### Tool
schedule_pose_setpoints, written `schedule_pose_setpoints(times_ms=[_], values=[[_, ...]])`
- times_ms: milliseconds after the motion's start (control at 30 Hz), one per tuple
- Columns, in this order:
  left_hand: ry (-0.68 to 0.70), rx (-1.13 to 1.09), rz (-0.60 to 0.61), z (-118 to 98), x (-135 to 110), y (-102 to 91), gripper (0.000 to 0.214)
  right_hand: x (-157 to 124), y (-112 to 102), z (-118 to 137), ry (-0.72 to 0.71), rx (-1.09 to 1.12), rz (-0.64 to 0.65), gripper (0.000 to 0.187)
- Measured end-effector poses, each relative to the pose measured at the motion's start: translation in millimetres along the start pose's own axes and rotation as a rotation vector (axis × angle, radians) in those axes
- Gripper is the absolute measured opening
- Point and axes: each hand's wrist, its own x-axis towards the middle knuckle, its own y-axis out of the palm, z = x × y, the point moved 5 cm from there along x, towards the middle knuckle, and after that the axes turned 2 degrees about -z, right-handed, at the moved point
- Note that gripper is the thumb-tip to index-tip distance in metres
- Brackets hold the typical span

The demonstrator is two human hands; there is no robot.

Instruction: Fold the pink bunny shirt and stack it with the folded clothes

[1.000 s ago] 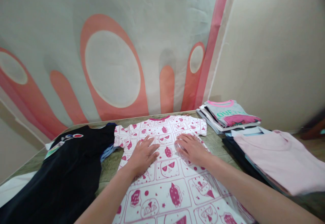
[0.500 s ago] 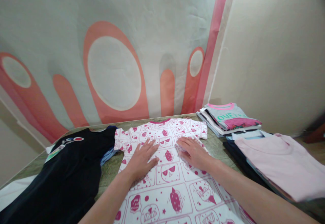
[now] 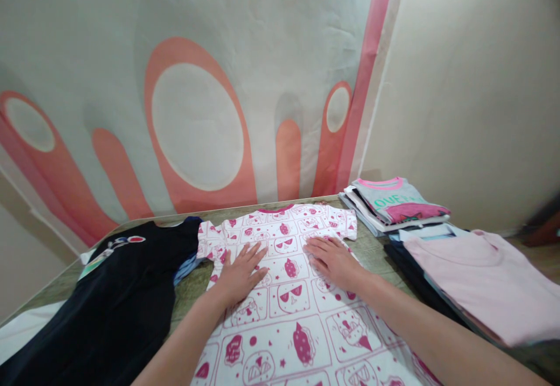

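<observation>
A white T-shirt with a pink cartoon print [image 3: 289,316] lies spread flat on the table, collar toward the wall. My left hand [image 3: 240,272] rests palm down on its left chest area, fingers stretched and spread. My right hand [image 3: 333,260] lies flat on the right chest area near the sleeve, fingers extended. Both hands press on the fabric and hold nothing.
A black garment [image 3: 109,304] lies spread at the left over a blue one. At the right are a pale pink shirt [image 3: 485,281] on dark clothes and a folded stack topped by a grey shirt [image 3: 396,202]. The table [image 3: 192,284] meets a painted wall.
My left hand has slid a little to the left and toward me over the shirt. My right hand has stayed nearly in place. The view has shifted slightly.
</observation>
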Motion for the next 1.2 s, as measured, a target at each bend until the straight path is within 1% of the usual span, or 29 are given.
schedule_pose_setpoints(times_ms=[67, 200, 467, 733, 1100, 1200], values=[[-0.040, 0.013, -0.010, 6.0, 1.1, 1.0, 0.057, -0.1, 0.0, -1.7, -0.002, -0.007, -0.007, 0.040], [-0.055, 0.033, -0.031, 9.6, 2.5, 2.8, 0.058, 0.2, 0.9, -3.4, -0.011, -0.015, -0.013, 0.040], [-0.053, 0.034, -0.029, 6.3, 1.6, 0.9, 0.057, 0.2, 1.7, -3.3, -0.014, -0.023, -0.019, 0.040], [-0.034, 0.008, -0.059, 6.4, 1.4, 0.4, 0.056, 0.8, 3.0, -4.6, -0.021, -0.012, -0.018, 0.040], [-0.038, 0.016, -0.058, 7.7, 2.9, 4.1, 0.056, 0.6, 1.3, -2.6, -0.014, -0.016, -0.020, 0.040], [-0.049, 0.006, -0.046, 6.3, 1.1, 1.9, 0.056, 0.4, 2.0, -3.3, -0.016, -0.011, -0.016, 0.041]])
